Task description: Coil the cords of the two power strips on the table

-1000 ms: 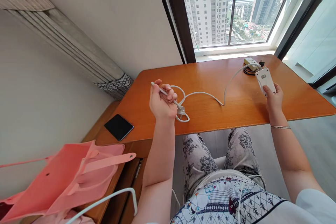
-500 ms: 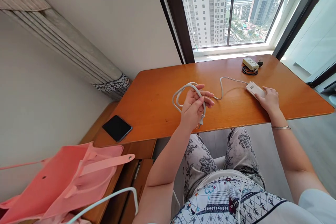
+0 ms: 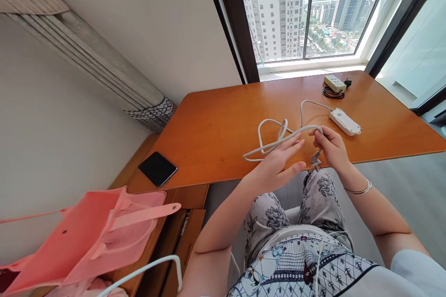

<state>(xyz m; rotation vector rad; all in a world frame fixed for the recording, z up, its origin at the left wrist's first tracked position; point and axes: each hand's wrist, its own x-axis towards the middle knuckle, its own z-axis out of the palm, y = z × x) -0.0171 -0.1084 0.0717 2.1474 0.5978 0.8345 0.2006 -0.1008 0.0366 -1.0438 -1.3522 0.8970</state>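
Holding noted, head view: right hand pinches the white cord just above its plug, which dangles at the table's near edge. Left hand is flat and spread, with the cord draped over its fingertips, ungripped. Power strip lies far right. Judgement: even loops and untwisted slack suit this gathering.

no readable text, labels or signs
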